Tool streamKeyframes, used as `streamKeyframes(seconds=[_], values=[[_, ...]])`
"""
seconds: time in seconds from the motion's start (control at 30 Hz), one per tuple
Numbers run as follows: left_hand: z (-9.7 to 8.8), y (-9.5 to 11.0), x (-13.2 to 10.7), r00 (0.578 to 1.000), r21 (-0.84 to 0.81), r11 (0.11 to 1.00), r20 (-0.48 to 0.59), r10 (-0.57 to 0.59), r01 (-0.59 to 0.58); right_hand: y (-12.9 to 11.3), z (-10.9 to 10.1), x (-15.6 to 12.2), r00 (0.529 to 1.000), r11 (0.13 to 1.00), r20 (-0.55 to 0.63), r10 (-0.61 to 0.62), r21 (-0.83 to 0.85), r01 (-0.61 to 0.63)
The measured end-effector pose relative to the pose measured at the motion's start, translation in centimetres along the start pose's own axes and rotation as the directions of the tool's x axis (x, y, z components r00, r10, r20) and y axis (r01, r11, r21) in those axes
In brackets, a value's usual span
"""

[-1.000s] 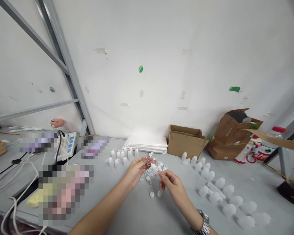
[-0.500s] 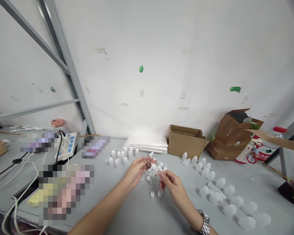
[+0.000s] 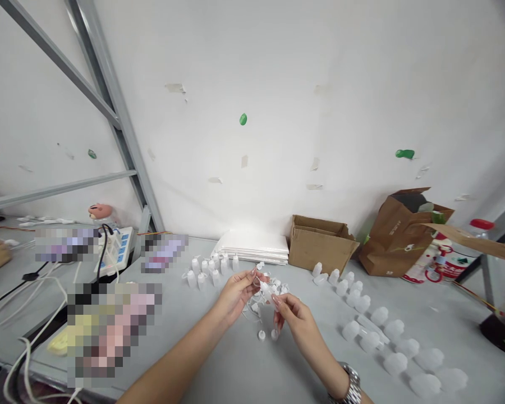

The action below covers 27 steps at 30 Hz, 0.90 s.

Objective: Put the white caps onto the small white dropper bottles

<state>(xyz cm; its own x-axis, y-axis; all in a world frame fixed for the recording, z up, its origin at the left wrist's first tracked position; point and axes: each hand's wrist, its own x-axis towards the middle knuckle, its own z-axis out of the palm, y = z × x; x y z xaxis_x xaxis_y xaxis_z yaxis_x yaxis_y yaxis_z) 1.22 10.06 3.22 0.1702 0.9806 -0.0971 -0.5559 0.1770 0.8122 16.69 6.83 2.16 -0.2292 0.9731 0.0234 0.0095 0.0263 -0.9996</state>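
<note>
Left hand (image 3: 235, 294) and right hand (image 3: 297, 318) pinch a dropper bottle (image 3: 265, 291), fingers narrow on it; the left grip is partly hidden, seemingly at the nozzle. Two caps (image 3: 261, 335) lie on the bench (image 3: 235, 365) just below the bottle.

Dropper bottles (image 3: 395, 363) near right — translucent milky white; far right, kraft bag (image 3: 398, 241) brown, bottle cap (image 3: 482, 224) red; wall (image 3: 320, 101) white, green blotches (image 3: 404, 154).

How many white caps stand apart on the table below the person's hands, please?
2. One cap stands on the table below the gap between the left hand and right hand; the other stands beside it. The tangle may hide more.
</note>
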Motion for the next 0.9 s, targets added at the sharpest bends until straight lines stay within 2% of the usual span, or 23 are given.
streamKeyframes(seconds=[0.27,0.53,0.63,0.9], values=[[0.03,-0.01,0.03,1.000,0.051,0.999,-0.004,0.019,-0.019,0.01,-0.05,0.03,1.000,1.000,-0.007,0.021,-0.011,-0.021],[0.13,0.03,-0.10,0.992,0.309,0.944,-0.008,0.124,-0.115,0.17,-0.01,0.08,0.999,0.998,-0.041,0.034,-0.057,-0.036],[0.08,-0.22,-0.08,0.991,0.350,0.929,-0.017,0.135,-0.120,0.18,-0.02,0.03,0.998,0.997,-0.051,0.021,-0.075,-0.025],[0.07,0.04,-0.16,0.999,0.332,0.942,0.017,0.033,-0.037,0.28,-0.08,0.00,0.998,0.995,-0.062,0.011,-0.098,-0.017]])
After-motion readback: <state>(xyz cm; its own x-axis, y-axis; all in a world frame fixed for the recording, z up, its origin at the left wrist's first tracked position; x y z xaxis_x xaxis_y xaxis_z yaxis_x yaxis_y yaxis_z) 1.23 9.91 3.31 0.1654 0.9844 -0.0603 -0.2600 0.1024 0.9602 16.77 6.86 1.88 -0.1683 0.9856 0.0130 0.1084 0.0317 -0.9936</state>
